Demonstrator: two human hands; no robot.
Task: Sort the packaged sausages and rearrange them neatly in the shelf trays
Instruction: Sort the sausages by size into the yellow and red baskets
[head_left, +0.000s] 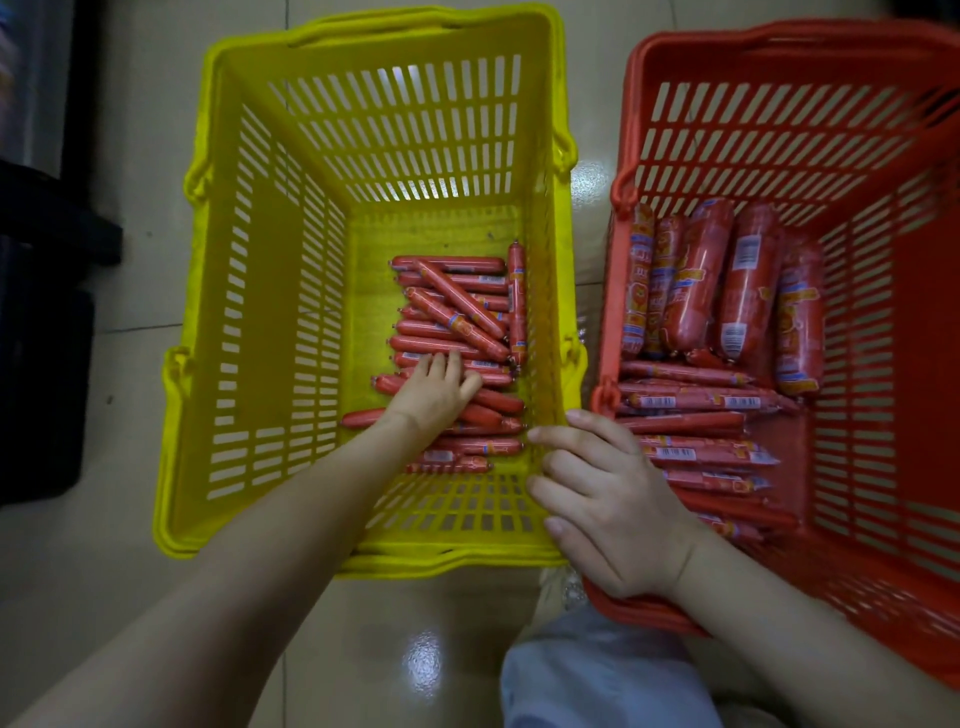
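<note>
Glossy floor tiles (156, 171) carry a yellow basket (270, 312) and a red basket (862, 364) side by side. Thin sausages (452, 322) lie stacked in the yellow one. The left hand (436, 392) rests flat on them, fingers (442, 364) straight, gripping nothing. The right hand (608, 499) lies relaxed and empty across the rims between the baskets. The sausages look light, firm and slick-skinned, probably best pinched mid-length. Fat sausages (748, 280) stand in the red basket, which is partly cut off. No shelf trays show.

Two baskets stand side by side on the floor (130, 208) — my left hand (436, 389) lies on sausages (452, 332) in the left basket (270, 312); in the right basket (883, 415), thick sausages (727, 280) lie behind thinner ones (701, 431).
</note>
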